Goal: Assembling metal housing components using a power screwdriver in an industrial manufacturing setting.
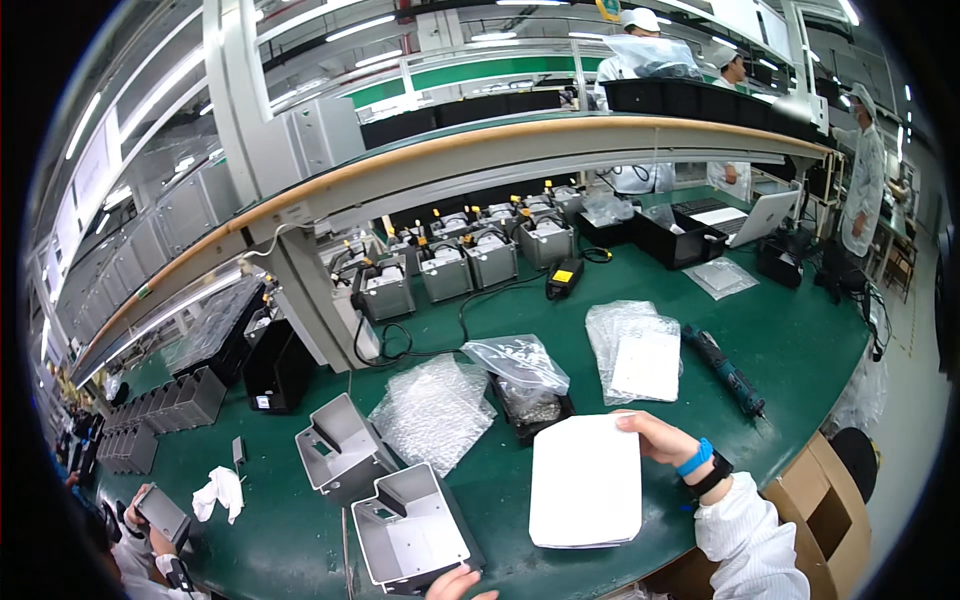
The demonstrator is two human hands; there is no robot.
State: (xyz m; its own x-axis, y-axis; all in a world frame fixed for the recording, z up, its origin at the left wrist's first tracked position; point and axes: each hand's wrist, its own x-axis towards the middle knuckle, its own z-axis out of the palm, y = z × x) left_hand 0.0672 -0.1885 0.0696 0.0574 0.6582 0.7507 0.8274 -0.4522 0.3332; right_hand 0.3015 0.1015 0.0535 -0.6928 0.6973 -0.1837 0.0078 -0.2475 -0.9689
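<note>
1. A stack of white sheets (585,490) sits at the near side of the green tabletop (810,325), right of two gray boxes; whether it rests there or is lifted cannot be told.
2. The grip of the right hand (655,438) pinches the stack's upper right corner, thumb on top; the fingers beneath are hidden (a blue band and a black one circle the wrist).
3. The left hand (455,583), cut off by the lower edge, shows only fingertips beside the nearer gray box (415,540); contact is unclear, and whether its grip is spread or pressed together cannot be told.
4. The farther gray box (338,462) tilts open beside bubble wrap (430,408). A clear bag (518,362) partly hides a black bin's contents.
5. Beyond lie wrapped white sheets (645,360) and a power screwdriver (725,370); rows of gray units (468,265) stand behind, partly masked by one another.
6. At lower left, a co-worker's hands hold a gray part (163,515), the body mostly cropped.
7. A wood-edged shelf (600,127) spans the workshop, white-clad people (860,170) past it under strip lights, small and hard to make out.
</note>
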